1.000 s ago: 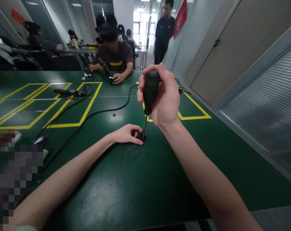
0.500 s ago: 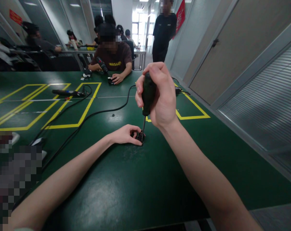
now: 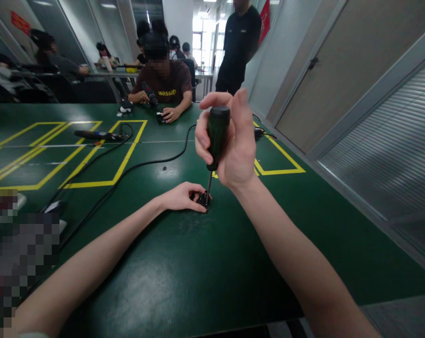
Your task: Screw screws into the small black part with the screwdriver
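In my right hand (image 3: 239,145) is a screwdriver (image 3: 217,136) with a dark green handle, held nearly upright. Its thumb is lifted off the handle's end cap while the other fingers curl round the side. The thin metal shaft runs down to a small black part (image 3: 204,202) on the table. My left hand (image 3: 184,197) pinches that part from the left between thumb and fingers, pressing it to the tabletop. Its exact kind is too small and too covered to make out, and the screwdriver's tip is hard to see against it.
The green table (image 3: 145,277) carries yellow tape outlines. A black cable (image 3: 145,163) crosses it on the left, and a dark pen-shaped power tool (image 3: 96,135) lies farther back. Across the table a seated person (image 3: 170,84) holds a power screwdriver (image 3: 149,94). Another person (image 3: 237,47) stands behind.
My right thumb has lifted from the screwdriver's top and the fingers have loosened and shifted round the handle. The left hand stays put. The standing person has moved a little.
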Tool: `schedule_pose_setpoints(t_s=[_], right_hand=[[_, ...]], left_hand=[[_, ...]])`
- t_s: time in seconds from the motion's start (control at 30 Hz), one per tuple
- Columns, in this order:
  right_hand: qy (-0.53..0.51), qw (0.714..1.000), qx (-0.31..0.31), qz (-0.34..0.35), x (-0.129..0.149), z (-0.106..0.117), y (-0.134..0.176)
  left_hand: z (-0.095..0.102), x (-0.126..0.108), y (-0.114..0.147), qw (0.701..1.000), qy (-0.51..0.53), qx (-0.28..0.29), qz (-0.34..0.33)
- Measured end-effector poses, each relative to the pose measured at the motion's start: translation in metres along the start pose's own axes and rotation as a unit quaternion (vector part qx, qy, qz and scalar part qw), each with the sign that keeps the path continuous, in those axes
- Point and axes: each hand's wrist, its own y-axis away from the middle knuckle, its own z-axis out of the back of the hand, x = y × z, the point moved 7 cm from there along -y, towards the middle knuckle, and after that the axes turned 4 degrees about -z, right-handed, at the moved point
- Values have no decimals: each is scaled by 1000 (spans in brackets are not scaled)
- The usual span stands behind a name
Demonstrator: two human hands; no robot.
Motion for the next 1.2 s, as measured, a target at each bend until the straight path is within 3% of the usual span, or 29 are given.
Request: schedule_pose_setpoints(t_s=[0.27,0.67,0.97,1.2], right_hand=[[-50,998,-3,25,1,1,-1],[-5,1000,-2,-7,0,4,0],[-36,999,35,5,3,-1,0],[-22,1000,-12,3,5,2,0]], left_hand=[[0,-5,0,1000,-16,4,-23],[0,-3,0,999,-33,4,-41],[-1,-8,1,998,-50,15,-47],[-1,-7,1,997,-56,7,-51]])
